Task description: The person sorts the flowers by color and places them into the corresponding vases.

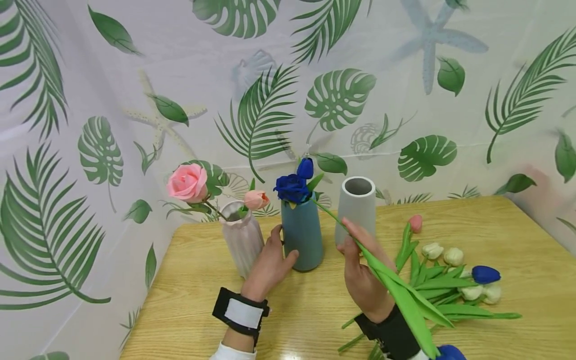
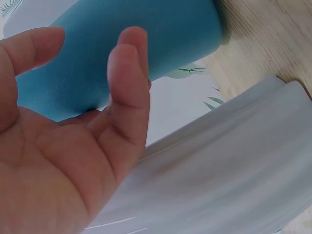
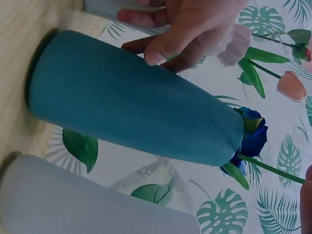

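Note:
My left hand (image 1: 270, 265) is at the left side of a teal vase (image 1: 302, 240), thumb toward the front and fingers loosely bent beside its wall. In the left wrist view the palm shows and the fingers overlap the teal vase (image 2: 170, 34). A blue rose (image 1: 291, 189) and a blue tulip (image 1: 305, 168) stand in that vase. Between thumb and fingers, my right hand (image 1: 366, 280) pinches the green stem of a blue flower (image 1: 450, 353), its bloom cut off by the lower frame edge. The stem's end (image 3: 273, 168) is right at the vase's mouth.
A ribbed pale vase (image 1: 240, 240) with a pink rose (image 1: 188, 182) and a pink tulip (image 1: 256, 199) stands left. A grey-white vase (image 1: 357, 200) stands right of the teal one. Several tulips (image 1: 450, 287) lie on the wooden table (image 1: 180, 300), before a leaf-patterned cloth (image 1: 279, 40).

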Demonstrator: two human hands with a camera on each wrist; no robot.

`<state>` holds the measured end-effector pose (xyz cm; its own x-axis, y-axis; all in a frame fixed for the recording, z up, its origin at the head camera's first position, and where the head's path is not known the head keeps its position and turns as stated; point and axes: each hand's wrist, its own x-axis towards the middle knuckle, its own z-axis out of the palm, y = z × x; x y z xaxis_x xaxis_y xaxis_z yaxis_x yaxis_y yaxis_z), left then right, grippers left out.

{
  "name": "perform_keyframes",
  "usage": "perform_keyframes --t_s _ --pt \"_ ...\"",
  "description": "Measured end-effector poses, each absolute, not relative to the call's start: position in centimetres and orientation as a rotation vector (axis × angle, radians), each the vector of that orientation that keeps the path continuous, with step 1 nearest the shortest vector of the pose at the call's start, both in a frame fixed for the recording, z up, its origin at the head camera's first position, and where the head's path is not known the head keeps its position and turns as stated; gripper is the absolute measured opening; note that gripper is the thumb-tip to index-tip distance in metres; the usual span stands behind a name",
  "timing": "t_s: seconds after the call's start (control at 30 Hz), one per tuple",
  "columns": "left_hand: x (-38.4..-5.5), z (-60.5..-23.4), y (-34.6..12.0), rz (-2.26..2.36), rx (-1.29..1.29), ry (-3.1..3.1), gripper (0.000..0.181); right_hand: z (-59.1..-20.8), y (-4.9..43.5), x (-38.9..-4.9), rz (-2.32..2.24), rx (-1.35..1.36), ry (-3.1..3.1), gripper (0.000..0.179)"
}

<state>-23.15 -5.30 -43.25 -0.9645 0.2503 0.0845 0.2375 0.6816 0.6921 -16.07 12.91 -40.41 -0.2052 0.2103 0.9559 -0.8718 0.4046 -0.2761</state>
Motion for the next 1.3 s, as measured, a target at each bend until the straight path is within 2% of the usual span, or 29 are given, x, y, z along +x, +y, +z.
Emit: perform_keyframes --t_s 0.33,0.5,0.67,0.87,0.93,1.1,1.3 --pt "-23.3 -43.4 -5.3 1.152 0.395 2.876 0.072 -38.1 13.6 -19.1 1.026 0.623 -1.801 0.037" --pt "-23.2 -43.4 -5.3 1.158 0.406 2.857 0.072 -35.6 13.3 -21.2 0.761 0.615 -1.820 0.031" --pt "-23.2 -43.4 -5.2 1.161 0.441 2.839 0.072 -33.5 12.9 -21.5 0.648 0.526 -1.805 0.007" --pt "-23.2 -43.4 -5.2 1.145 0.454 2.870 0.072 -33.8 12.5 -22.3 0.590 0.479 -2.045 0.014" --pt "-23.2 -43.4 -5.2 1.136 0.459 2.883 0.071 -34.5 12.5 -22.7 0.571 0.420 -2.220 0.009" --pt "-23.1 -43.7 -5.3 1.120 0.464 2.882 0.071 -36.8 13.1 -23.0 0.550 0.281 -2.589 0.051" --pt "-23.1 -43.7 -5.5 1.133 0.492 2.899 0.071 -40.2 14.0 -21.7 0.589 0.367 -2.587 0.046"
